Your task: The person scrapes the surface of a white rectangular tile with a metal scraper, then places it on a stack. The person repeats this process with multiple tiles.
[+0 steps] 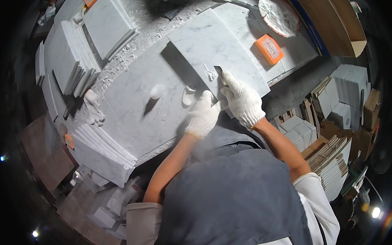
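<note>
A pale grey-veined marble tile (221,41) lies raised over a larger marble slab (138,85), casting a dark shadow along its left edge. My left hand (204,115), in a white knit glove, grips the tile's near left corner. My right hand (245,101), gloved the same way, is closed on a small putty knife (219,70); its handle is mostly hidden by the fingers. Beside the dark blade, a smear of white paste (210,73) sits on the tile. A white scrap (188,96) rests on the slab just beyond my left hand.
Marble tiles stand in stacks (75,57) at the far left and near left (104,149). An orange box (269,49) and a red-rimmed tub of white paste (279,16) are at the far right. White boxes (348,91) are piled right. A small translucent cup (156,91) stands on the slab.
</note>
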`<act>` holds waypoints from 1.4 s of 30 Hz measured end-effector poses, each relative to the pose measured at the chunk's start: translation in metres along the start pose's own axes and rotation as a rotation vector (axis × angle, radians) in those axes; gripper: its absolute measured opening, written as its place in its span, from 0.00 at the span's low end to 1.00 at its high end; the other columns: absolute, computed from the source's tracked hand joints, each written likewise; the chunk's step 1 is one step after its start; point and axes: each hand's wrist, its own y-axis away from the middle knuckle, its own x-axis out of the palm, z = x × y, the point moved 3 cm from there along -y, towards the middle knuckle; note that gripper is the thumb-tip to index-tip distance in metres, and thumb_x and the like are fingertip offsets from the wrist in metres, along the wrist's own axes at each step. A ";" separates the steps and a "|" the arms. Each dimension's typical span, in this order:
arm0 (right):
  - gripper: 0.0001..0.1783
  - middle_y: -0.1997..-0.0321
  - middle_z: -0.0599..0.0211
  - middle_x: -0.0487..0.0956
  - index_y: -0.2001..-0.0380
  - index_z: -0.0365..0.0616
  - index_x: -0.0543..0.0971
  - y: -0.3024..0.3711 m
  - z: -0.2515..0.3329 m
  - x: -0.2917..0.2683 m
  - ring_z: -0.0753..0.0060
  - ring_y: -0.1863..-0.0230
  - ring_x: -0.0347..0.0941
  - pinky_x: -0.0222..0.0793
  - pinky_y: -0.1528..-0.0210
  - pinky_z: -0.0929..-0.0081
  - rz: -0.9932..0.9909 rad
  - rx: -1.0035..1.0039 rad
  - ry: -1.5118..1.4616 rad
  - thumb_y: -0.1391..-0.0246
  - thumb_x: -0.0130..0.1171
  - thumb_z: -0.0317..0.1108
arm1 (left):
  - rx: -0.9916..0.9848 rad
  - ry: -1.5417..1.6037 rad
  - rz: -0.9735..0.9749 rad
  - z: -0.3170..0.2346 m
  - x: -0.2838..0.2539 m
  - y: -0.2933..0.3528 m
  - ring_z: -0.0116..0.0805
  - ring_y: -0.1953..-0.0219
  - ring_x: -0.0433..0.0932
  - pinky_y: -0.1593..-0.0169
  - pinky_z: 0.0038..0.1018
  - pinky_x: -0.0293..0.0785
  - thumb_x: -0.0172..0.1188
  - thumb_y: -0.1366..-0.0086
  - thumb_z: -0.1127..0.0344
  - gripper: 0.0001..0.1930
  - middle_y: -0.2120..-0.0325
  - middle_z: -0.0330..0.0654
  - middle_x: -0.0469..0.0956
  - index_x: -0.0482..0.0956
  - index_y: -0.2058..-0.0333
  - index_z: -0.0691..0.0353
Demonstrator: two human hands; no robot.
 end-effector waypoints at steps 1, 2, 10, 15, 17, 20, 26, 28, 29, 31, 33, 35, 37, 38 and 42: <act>0.29 0.55 0.54 0.84 0.32 0.58 0.71 -0.001 0.000 0.001 0.53 0.57 0.83 0.77 0.57 0.62 0.008 0.032 0.043 0.37 0.57 0.35 | -0.022 0.072 0.020 0.003 0.003 -0.003 0.47 0.55 0.81 0.52 0.37 0.77 0.55 0.31 0.64 0.12 0.56 0.49 0.79 0.71 0.52 0.62; 0.28 0.55 0.55 0.84 0.33 0.57 0.72 -0.005 0.004 0.006 0.54 0.57 0.83 0.77 0.57 0.63 0.001 0.057 0.084 0.37 0.57 0.35 | 0.050 0.011 -0.042 0.004 0.005 -0.003 0.48 0.55 0.81 0.52 0.37 0.77 0.56 0.31 0.63 0.13 0.57 0.49 0.79 0.71 0.51 0.61; 0.27 0.49 0.59 0.84 0.33 0.57 0.73 -0.002 0.006 -0.003 0.55 0.53 0.84 0.78 0.52 0.63 -0.054 -0.157 -0.007 0.35 0.56 0.31 | -0.001 0.083 -0.021 0.014 0.014 -0.003 0.53 0.52 0.80 0.51 0.42 0.75 0.61 0.31 0.56 0.17 0.58 0.50 0.80 0.71 0.50 0.57; 0.19 0.51 0.62 0.85 0.38 0.57 0.77 -0.012 0.013 0.006 0.57 0.55 0.83 0.77 0.52 0.63 -0.041 -0.174 0.088 0.30 0.51 0.39 | 0.164 -0.048 -0.130 0.004 0.004 -0.004 0.54 0.52 0.80 0.50 0.44 0.74 0.62 0.32 0.54 0.20 0.56 0.52 0.81 0.71 0.49 0.58; 0.17 0.60 0.54 0.85 0.43 0.48 0.77 -0.021 0.018 0.018 0.54 0.60 0.83 0.77 0.59 0.60 0.021 -0.317 0.006 0.33 0.52 0.33 | 0.614 -0.375 -0.466 -0.007 -0.002 0.002 0.54 0.54 0.81 0.50 0.45 0.74 0.64 0.33 0.53 0.21 0.56 0.55 0.81 0.71 0.49 0.59; 0.22 0.54 0.59 0.86 0.38 0.49 0.77 -0.019 -0.007 0.015 0.65 0.55 0.83 0.78 0.52 0.68 0.143 -0.294 -0.398 0.34 0.55 0.30 | 0.350 -0.154 -0.264 0.004 0.002 0.000 0.52 0.56 0.81 0.51 0.45 0.74 0.64 0.33 0.48 0.23 0.60 0.53 0.82 0.72 0.52 0.59; 0.32 0.50 0.65 0.84 0.29 0.49 0.69 0.019 -0.072 -0.031 0.77 0.56 0.79 0.76 0.50 0.76 0.069 0.003 -0.512 0.35 0.60 0.31 | -0.063 0.108 -0.029 -0.012 -0.013 0.013 0.50 0.57 0.81 0.53 0.45 0.74 0.61 0.33 0.41 0.24 0.63 0.47 0.82 0.74 0.56 0.59; 0.33 0.56 0.68 0.83 0.28 0.49 0.68 0.026 -0.076 -0.041 0.80 0.62 0.77 0.76 0.56 0.78 0.050 0.155 -0.550 0.36 0.61 0.31 | -0.020 0.029 -0.029 -0.027 -0.023 0.025 0.50 0.57 0.81 0.54 0.45 0.74 0.61 0.33 0.42 0.23 0.63 0.46 0.82 0.76 0.58 0.58; 0.34 0.58 0.70 0.81 0.28 0.49 0.68 0.029 -0.079 -0.045 0.82 0.64 0.75 0.75 0.59 0.80 0.029 0.235 -0.606 0.36 0.62 0.31 | 0.063 -0.081 -0.095 -0.036 -0.027 0.032 0.47 0.57 0.82 0.54 0.44 0.75 0.61 0.33 0.46 0.18 0.62 0.46 0.82 0.78 0.61 0.57; 0.36 0.63 0.75 0.78 0.27 0.49 0.66 0.034 -0.083 -0.053 0.85 0.70 0.70 0.72 0.66 0.82 -0.011 0.321 -0.736 0.37 0.64 0.30 | 0.210 -0.214 -0.211 -0.048 -0.029 0.041 0.46 0.57 0.81 0.52 0.41 0.75 0.64 0.35 0.50 0.16 0.63 0.46 0.82 0.80 0.61 0.57; 0.35 0.65 0.75 0.79 0.28 0.48 0.68 0.037 -0.091 -0.060 0.85 0.74 0.71 0.71 0.71 0.83 -0.067 0.231 -0.779 0.37 0.65 0.33 | 0.337 -0.261 -0.262 -0.054 -0.024 0.043 0.46 0.52 0.80 0.47 0.39 0.74 0.63 0.33 0.52 0.13 0.57 0.45 0.82 0.83 0.57 0.52; 0.32 0.66 0.74 0.79 0.32 0.44 0.72 0.041 -0.108 -0.065 0.83 0.76 0.73 0.72 0.73 0.83 -0.100 0.236 -0.839 0.37 0.66 0.38 | 0.732 -0.237 -0.480 -0.066 -0.015 0.039 0.47 0.47 0.78 0.45 0.40 0.74 0.63 0.33 0.51 0.15 0.52 0.45 0.81 0.84 0.52 0.50; 0.24 0.65 0.72 0.82 0.41 0.39 0.79 0.046 -0.130 -0.068 0.82 0.72 0.76 0.73 0.71 0.81 -0.140 0.300 -0.895 0.36 0.66 0.39 | 0.912 -0.390 -0.429 -0.073 0.000 0.030 0.51 0.36 0.71 0.35 0.40 0.68 0.56 0.30 0.42 0.28 0.40 0.47 0.76 0.77 0.37 0.48; 0.23 0.64 0.71 0.82 0.42 0.39 0.79 0.047 -0.141 -0.070 0.81 0.69 0.77 0.74 0.69 0.81 -0.166 0.308 -0.891 0.36 0.65 0.39 | 0.930 -0.411 -0.356 -0.075 0.005 0.023 0.51 0.32 0.65 0.31 0.42 0.61 0.54 0.30 0.40 0.30 0.36 0.47 0.71 0.75 0.36 0.48; 0.18 0.58 0.66 0.84 0.48 0.39 0.81 0.051 -0.180 -0.074 0.73 0.55 0.82 0.80 0.59 0.74 -0.325 0.323 -0.903 0.34 0.64 0.40 | 0.457 -0.993 0.057 -0.068 -0.008 -0.033 0.48 0.22 0.50 0.24 0.49 0.42 0.45 0.29 0.37 0.35 0.26 0.53 0.57 0.68 0.32 0.53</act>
